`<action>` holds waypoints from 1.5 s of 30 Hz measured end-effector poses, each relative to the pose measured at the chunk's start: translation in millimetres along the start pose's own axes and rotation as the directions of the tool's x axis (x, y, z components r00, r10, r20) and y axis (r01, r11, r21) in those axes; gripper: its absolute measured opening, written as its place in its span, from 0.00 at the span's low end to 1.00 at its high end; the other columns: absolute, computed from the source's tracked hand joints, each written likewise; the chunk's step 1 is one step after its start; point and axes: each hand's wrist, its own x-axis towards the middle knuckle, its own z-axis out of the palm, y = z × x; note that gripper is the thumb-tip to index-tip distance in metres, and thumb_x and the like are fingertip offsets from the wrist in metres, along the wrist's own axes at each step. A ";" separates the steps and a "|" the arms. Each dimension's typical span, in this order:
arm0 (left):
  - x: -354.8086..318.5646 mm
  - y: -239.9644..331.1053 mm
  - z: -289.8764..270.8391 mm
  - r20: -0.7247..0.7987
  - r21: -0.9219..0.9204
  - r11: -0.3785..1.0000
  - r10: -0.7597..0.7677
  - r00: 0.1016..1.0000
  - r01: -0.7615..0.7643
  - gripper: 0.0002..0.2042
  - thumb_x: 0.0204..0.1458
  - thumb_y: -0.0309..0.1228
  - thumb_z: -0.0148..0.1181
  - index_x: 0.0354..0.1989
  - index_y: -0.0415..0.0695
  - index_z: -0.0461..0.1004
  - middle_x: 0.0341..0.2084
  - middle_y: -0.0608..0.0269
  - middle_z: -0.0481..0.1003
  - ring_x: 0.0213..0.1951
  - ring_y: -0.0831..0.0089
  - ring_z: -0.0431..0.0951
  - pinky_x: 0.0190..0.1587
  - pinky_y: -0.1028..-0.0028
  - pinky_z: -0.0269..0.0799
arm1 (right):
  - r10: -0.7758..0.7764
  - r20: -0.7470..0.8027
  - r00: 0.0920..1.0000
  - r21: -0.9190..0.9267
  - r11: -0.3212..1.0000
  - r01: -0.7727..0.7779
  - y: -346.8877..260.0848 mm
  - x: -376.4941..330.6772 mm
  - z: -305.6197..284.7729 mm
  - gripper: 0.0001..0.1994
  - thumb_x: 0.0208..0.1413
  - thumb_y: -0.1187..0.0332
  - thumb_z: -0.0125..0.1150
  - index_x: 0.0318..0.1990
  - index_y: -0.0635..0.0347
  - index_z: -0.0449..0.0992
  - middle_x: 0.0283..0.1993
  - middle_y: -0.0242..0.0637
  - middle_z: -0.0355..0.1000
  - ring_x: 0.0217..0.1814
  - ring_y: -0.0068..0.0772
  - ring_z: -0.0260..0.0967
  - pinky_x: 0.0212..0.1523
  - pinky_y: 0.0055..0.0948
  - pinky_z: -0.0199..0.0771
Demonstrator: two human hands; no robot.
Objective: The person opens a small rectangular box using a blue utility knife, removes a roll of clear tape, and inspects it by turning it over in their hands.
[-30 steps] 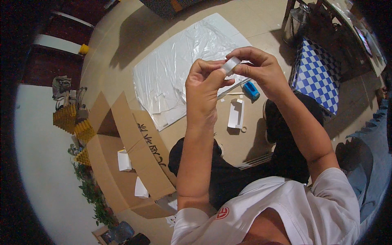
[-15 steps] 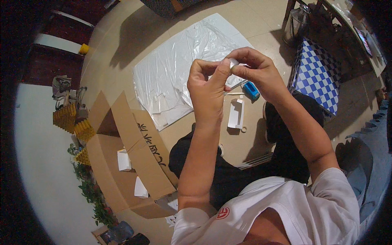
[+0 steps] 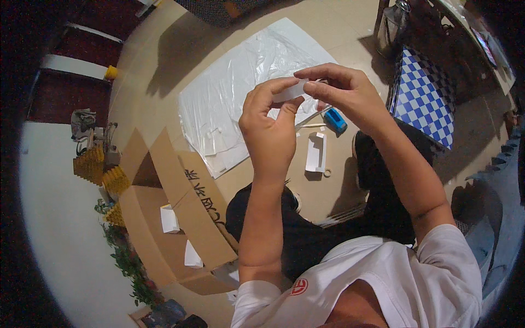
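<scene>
Both hands are raised in front of me, above the plastic-covered white sheet. A small white piece, thin like card [image 3: 290,94], runs between them. My left hand [image 3: 269,117] grips it between thumb and fingers. At its other end the thumb and fingers of my right hand [image 3: 347,93] close on it, and the fingers hide part of it. On the floor below lie an open white box [image 3: 315,154], a small ring like a tape roll [image 3: 327,173] and a blue object [image 3: 335,121] whose kind I cannot tell.
At the left stands an open cardboard box [image 3: 153,218] holding small white boxes [image 3: 169,220]. The plastic-covered white sheet [image 3: 229,93] lies ahead. A blue-and-white checkered item [image 3: 424,104] stands at the right, near a metal container [image 3: 392,27]. Green plants [image 3: 131,268] line the left wall.
My left hand has shifted a little left and its fingers have spread wider. More of the white piece now shows between my hands.
</scene>
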 end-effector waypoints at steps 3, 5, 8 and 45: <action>-1.4 1.3 5.2 -0.004 0.051 0.997 0.062 0.998 -0.062 0.12 0.44 0.20 0.66 0.38 0.45 0.80 0.35 0.65 0.79 0.37 0.76 0.76 0.38 0.77 0.71 | -0.017 0.000 1.000 0.040 0.999 0.017 1.8 1.3 -0.9 0.16 0.52 0.64 0.64 0.44 0.66 0.78 0.35 0.35 0.75 0.37 0.21 0.74 0.38 0.21 0.74; -2.1 4.5 6.1 0.004 0.048 0.998 0.046 0.999 -0.046 0.12 0.44 0.20 0.66 0.38 0.45 0.80 0.35 0.65 0.79 0.37 0.76 0.76 0.37 0.77 0.70 | 0.018 0.001 1.000 0.043 0.999 -0.018 2.2 2.0 -3.2 0.14 0.52 0.66 0.63 0.43 0.66 0.78 0.34 0.37 0.76 0.35 0.22 0.74 0.38 0.21 0.75; -2.7 4.5 6.7 0.013 0.032 0.999 -0.008 1.000 0.008 0.11 0.44 0.20 0.66 0.38 0.45 0.80 0.34 0.65 0.79 0.35 0.77 0.76 0.36 0.77 0.70 | 0.085 -0.005 0.996 0.078 0.993 -0.084 1.1 2.0 -5.4 0.13 0.51 0.68 0.62 0.41 0.67 0.78 0.32 0.37 0.76 0.34 0.24 0.75 0.38 0.22 0.76; -7.2 -8.5 14.5 0.081 -0.081 0.980 -0.178 0.981 0.184 0.11 0.43 0.21 0.67 0.37 0.42 0.80 0.32 0.66 0.73 0.34 0.77 0.74 0.33 0.78 0.68 | 0.155 -0.068 0.986 0.111 0.983 -0.147 5.3 1.5 -5.1 0.07 0.50 0.72 0.59 0.27 0.69 0.75 0.26 0.38 0.73 0.25 0.26 0.75 0.29 0.23 0.77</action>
